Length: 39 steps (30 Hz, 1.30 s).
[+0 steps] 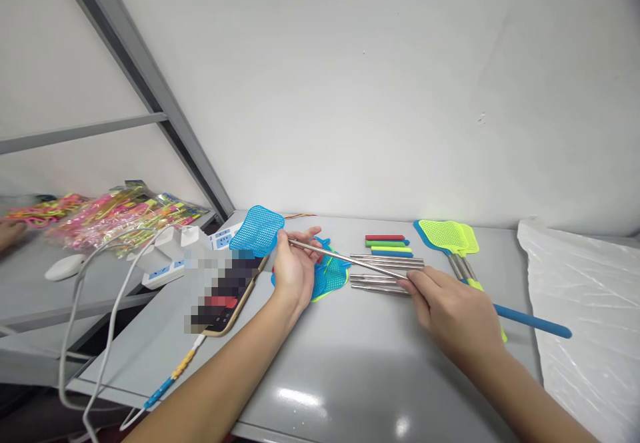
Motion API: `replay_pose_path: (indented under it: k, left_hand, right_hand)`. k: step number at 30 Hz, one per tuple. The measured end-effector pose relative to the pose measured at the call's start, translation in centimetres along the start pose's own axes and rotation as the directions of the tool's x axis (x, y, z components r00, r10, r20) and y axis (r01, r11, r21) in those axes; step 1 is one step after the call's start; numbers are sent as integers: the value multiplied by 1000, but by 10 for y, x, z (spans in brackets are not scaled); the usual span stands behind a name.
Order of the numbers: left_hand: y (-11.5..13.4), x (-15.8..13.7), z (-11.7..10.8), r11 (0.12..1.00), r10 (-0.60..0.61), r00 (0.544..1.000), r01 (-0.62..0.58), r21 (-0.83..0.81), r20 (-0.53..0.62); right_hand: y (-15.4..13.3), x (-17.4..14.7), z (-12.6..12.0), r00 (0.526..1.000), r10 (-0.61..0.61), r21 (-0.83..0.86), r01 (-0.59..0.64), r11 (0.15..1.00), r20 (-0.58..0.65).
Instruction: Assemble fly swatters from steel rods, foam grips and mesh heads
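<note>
A fly swatter with a blue mesh head (257, 231), a thin metal rod and a blue grip (533, 321) lies across both my hands. My left hand (293, 266) is palm up, holding the rod just below the head with the thumb against it; its other fingers are loosely curled. My right hand (453, 310) wraps the rod near the grip, hiding where they join. Under the rod lie several metal tubes (385, 261), and behind them several coloured grips (387, 243). More mesh swatter heads (330, 276), mostly blue, are partly covered by my left hand.
Swatters with yellow and blue heads (445, 236) lie beyond my right hand. A clear plastic sheet (585, 316) covers the right side. At left are a phone (225, 323), a power strip (165, 273) with cables, and bagged colourful items (115, 220). Another person's hand (13, 233) shows at far left.
</note>
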<state>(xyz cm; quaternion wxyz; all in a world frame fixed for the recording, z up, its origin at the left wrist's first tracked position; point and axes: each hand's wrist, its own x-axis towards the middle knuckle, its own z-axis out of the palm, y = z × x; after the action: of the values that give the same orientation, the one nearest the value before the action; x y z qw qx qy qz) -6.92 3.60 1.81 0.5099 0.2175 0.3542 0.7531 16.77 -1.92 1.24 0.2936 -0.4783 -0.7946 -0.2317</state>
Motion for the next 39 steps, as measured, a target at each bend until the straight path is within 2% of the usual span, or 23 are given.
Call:
replay_pose_path:
  k: [9,14,17,19,21,24,28,32,39]
  left_hand:
    - [-1,-6,1,1000,-10,996,9,11,84]
    - [3,-10,5,999,-11,988,3,49,155]
    - [10,-11,7,1000,-11,979,10,8,203]
    - [14,-7,5,997,-15,984,28,-67,176]
    - [16,-1,0,991,-41,995,52,-125,94]
    - [16,10,-7,990,-62,998,62,-127,6]
    - [15,17,-10,999,-17,1000,16,-46,-7]
    - [13,15,-7,998,66,998,-66,12,8]
    - [7,8,-5,997,71,997,-72,29,36]
  right_hand:
    - [3,1,-4,999,18,-18,-18,1000,-33]
    - [25,3,-5,1000,15,29,-15,999,-17]
    - [39,6,-6,999,40,59,-39,997,-22]
    - [43,7,-6,999,51,67,-49,997,-19]
    - [43,7,-6,999,48,68,-48,997,-5]
    - [38,7,-4,1000,16,74,-18,997,18]
    - [27,4,-1,997,-53,100,48,994,55]
    - [22,1,0,998,-43,74,39,997,43]
    - [27,3,-8,998,-56,0,56,998,-9]
